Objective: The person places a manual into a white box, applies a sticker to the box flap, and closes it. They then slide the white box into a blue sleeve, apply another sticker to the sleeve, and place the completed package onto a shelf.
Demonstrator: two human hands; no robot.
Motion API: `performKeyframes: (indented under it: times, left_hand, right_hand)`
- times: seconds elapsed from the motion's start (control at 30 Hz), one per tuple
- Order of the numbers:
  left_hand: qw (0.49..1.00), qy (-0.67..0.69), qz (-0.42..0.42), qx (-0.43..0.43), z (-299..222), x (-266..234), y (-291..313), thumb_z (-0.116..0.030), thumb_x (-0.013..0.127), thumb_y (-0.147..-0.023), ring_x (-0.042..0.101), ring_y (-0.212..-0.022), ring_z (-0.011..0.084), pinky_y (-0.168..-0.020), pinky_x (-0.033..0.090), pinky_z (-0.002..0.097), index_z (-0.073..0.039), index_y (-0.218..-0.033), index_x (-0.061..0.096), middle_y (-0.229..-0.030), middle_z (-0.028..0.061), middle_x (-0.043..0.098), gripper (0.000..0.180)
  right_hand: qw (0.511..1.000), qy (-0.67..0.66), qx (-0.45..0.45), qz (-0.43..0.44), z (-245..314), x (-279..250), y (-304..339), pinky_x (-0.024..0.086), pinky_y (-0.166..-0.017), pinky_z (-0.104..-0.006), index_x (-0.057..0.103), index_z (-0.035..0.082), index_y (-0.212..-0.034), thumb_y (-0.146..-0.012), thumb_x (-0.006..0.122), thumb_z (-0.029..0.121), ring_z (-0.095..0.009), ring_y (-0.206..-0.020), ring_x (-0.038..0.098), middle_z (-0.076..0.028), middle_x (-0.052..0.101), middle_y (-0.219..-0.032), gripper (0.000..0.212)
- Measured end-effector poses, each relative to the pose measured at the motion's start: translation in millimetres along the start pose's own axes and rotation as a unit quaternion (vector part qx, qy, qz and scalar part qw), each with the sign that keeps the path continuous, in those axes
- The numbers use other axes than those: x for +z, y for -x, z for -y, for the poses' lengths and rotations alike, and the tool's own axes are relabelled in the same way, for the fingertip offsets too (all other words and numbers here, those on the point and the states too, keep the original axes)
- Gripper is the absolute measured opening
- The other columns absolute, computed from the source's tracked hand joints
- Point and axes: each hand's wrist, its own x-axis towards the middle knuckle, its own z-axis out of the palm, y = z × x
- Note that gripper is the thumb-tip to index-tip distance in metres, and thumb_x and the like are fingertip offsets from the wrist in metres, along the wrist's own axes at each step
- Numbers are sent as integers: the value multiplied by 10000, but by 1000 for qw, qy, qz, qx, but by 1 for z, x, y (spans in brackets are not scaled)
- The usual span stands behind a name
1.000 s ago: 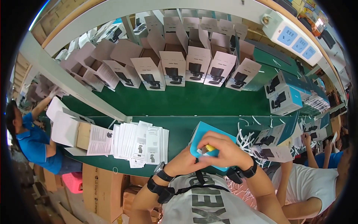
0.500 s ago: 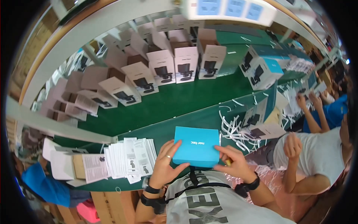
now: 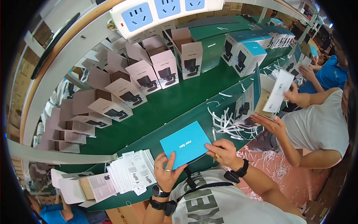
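Observation:
A bright blue cardboard box (image 3: 184, 143) with small white lettering is held tilted over the near edge of the green bench. My left hand (image 3: 166, 170) grips its lower left corner, with the thumb and a finger on the top face. At the right edge, my right hand (image 3: 222, 152) pinches the box between thumb and fingers. Something small and yellow shows at that hand, too small to name. Left of my left hand lies a fanned stack of white printed leaflets (image 3: 128, 173), beside an opened white carton (image 3: 71, 186) with a printed sheet over its opening.
Rows of open white cartons (image 3: 149, 76) line the bench's far side. Closed blue-topped cartons (image 3: 250, 58) stand beyond. Loose white strips (image 3: 225, 123) litter the bench at right, near a co-worker's hands (image 3: 274, 125) over an open carton. A white power strip (image 3: 164, 11) hangs overhead.
The blue box has turned anticlockwise and now presents mostly its top face, with both hands still on it. The view has shifted. The co-worker's hands have moved to the open carton with a white sheet.

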Motion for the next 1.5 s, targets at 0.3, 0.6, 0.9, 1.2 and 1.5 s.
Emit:
performKeyframes:
  times: [0.3,0.6,0.9,1.2,1.5]
  left_hand:
    - [994,-63,90,28,-23,-23,-27,-418,904,-777,579,-1175,427,-945,533,537,-90,-1422,652,-1168,148,547,766]
    - [958,-165,236,8,-47,36,-56,-497,754,-910,345,-1519,498,-1219,304,640,-103,-1588,458,-1650,254,370,838]
    - [963,-121,240,-21,-23,-8,-90,-537,773,-876,308,-1504,569,-1214,280,658,-106,-1604,448,-1638,364,300,907]
    - [956,-121,269,0,19,-41,-120,-633,867,-711,467,-1337,549,-1118,391,625,-188,-1568,517,-1480,355,444,1028]
    - [943,-250,211,-52,247,-188,-137,-556,930,-641,506,-1316,543,-1085,428,617,-110,-1532,515,-1512,331,454,1079]
  right_hand:
    - [995,10,57,76,5,-23,-11,495,-587,-304,787,105,-1229,-763,901,91,-201,-713,617,-102,676,-1161,481]
    - [999,-5,32,24,-4,16,8,570,-606,-313,769,138,-1250,-810,874,116,-195,-724,733,-126,675,-1432,454]
    - [986,-60,7,157,-19,-7,-28,578,-626,-325,776,88,-1189,-805,878,102,-228,-741,731,-116,739,-1305,398]
    - [996,-67,48,44,4,18,-46,596,-653,-322,777,104,-1190,-859,826,54,-216,-758,744,-80,747,-1305,338]
    - [955,-28,286,73,-91,30,36,589,-771,-386,757,37,-1127,-941,738,99,-357,-861,751,-167,762,-1116,197]
